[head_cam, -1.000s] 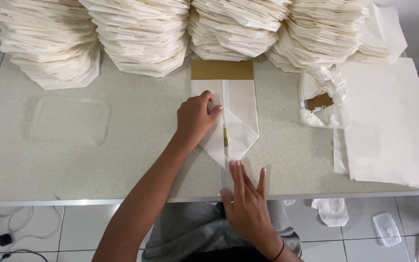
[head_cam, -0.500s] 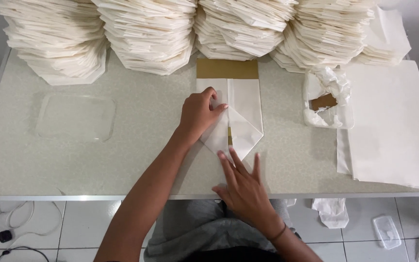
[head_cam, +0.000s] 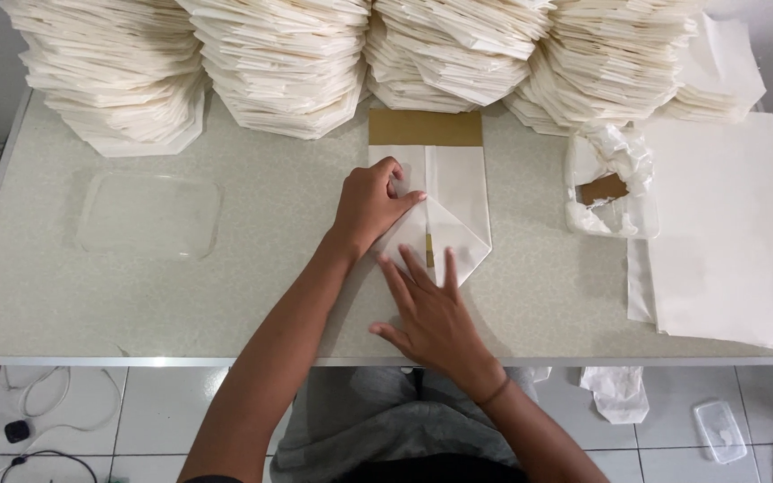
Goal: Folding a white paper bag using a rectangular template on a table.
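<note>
A pale speckled surface [head_cam: 225, 295] fills the view, with a white tiled floor [head_cam: 127, 420] below its near edge. Tall stacks of folded paper [head_cam: 288, 63] line the far edge. A clear plastic lid [head_cam: 149, 215] lies toward the left edge, a small clear tray [head_cam: 610, 192] with crumpled plastic sits right of centre, and flat white sheets [head_cam: 726, 233] cover the right end. In the middle, near the near edge, lies a white paper bag [head_cam: 458, 206] with a brown strip at its far end and its near end folded to a point. The left hand [head_cam: 373, 206] presses on the bag's left fold, fingers curled, perhaps pinching the paper edge. The right hand [head_cam: 431, 313] lies flat and spread, fingertips on the pointed near end, gripping nothing.
</note>
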